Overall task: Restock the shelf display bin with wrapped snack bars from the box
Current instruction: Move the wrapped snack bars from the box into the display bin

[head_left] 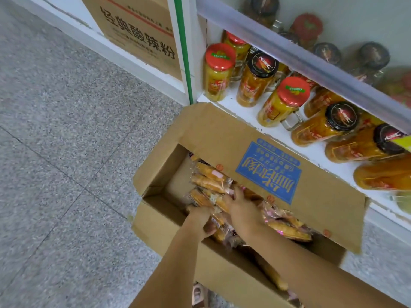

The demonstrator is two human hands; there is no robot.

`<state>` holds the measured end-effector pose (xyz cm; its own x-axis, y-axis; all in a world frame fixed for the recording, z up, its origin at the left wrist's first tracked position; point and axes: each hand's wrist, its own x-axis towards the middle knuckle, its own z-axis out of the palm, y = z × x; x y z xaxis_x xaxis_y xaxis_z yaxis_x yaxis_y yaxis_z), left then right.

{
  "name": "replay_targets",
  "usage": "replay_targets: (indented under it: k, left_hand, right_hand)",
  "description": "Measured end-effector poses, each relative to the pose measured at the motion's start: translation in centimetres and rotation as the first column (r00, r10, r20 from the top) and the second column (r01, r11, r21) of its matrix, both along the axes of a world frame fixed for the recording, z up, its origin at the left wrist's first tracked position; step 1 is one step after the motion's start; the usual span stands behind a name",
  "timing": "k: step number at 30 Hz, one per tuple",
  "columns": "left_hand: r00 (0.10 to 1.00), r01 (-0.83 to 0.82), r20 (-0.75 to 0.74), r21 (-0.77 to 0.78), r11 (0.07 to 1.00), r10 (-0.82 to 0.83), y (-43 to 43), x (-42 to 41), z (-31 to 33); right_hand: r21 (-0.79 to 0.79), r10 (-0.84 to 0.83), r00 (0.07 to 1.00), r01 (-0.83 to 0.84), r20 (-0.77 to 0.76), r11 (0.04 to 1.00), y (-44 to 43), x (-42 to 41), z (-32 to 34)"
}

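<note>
The snack bars (209, 181), golden sticks in clear crinkly wrappers, lie in a loose heap inside the open box (169, 230), piled toward its far side under the raised flap (269, 170), which has a blue printed label on it. Both my hands are down in that heap. My left hand (200, 220) has its fingers and thumb curled round a few wrapped bars near the middle of the box, gripping them. My right hand (241, 207) sits just beside it, touching the same pile, with its fingers stretched forward and lying on top of the bars, not closed on anything. The near left part of the box shows bare cardboard bottom. The box stands on the grey speckled floor (66, 130), right against the white bottom shelf (242, 114), with the flap leaning toward the shelf edge. On that shelf stand jars (219, 72) of yellow and orange fruit, some with red lids, some with black. A clear plastic rail (289, 47) runs above them. Farther left, a second carton (138, 34) with black lettering stands against the wall.
</note>
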<state>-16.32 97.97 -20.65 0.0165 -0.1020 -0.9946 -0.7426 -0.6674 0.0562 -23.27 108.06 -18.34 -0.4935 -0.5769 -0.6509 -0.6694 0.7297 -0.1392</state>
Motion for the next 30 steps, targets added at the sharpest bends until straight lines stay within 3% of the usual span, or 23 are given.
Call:
replay_targets:
  k: [5, 8, 11, 14, 17, 19, 22, 27, 30]
  left_hand:
    - [1.0, -0.019, 0.005, 0.067, 0.998, 0.018, 0.7, -0.2, 0.0]
    - [0.968, -0.248, -0.017, 0.114, 0.962, 0.252, 1.3, 0.0, 0.8]
    - [0.931, -0.361, -0.041, 0.057, 0.931, 0.364, 1.6, 0.2, 1.5]
    - [0.942, -0.324, -0.081, 0.042, 0.945, 0.327, 1.5, 0.7, 5.1]
    - [0.909, -0.372, -0.137, 0.159, 0.914, 0.394, 1.5, 2.3, 10.2]
    - [0.854, -0.422, -0.216, 0.242, 0.874, 0.472, 1.6, 3.3, 14.8]
    - [0.727, -0.509, -0.334, 0.323, 0.798, 0.599, 1.7, 3.8, 22.0]
    - [0.683, -0.431, -0.56, 0.209, 0.878, 0.469, 2.1, 2.9, 33.1]
    - [0.642, -0.394, -0.667, 0.138, 0.909, 0.379, 2.6, 1.8, 40.5]
  right_hand:
    - [-0.08, -0.155, 0.962, 0.177, 0.224, 0.981, 1.3, -0.7, 0.7]
    - [-0.076, -0.358, 0.841, 0.421, 0.405, 0.904, 0.9, -1.1, 1.7]
    - [0.024, -0.504, 0.648, 0.601, 0.571, 0.799, 0.2, -1.4, 3.3]
    - [0.236, -0.634, 0.342, 0.723, 0.694, 0.649, 0.3, -1.9, 6.2]
    - [0.439, -0.603, 0.031, 0.656, 0.797, 0.614, 2.2, -2.8, 10.6]
    - [0.507, -0.575, -0.091, 0.595, 0.813, 0.624, 3.8, -3.3, 13.8]
    - [0.511, -0.526, -0.164, 0.588, 0.835, 0.627, 5.4, -3.7, 19.4]
    - [0.474, -0.375, -0.292, 0.584, 0.88, 0.658, 6.1, -4.7, 31.2]
    - [0.422, -0.363, -0.225, 0.602, 0.904, 0.678, 6.6, -5.6, 39.4]
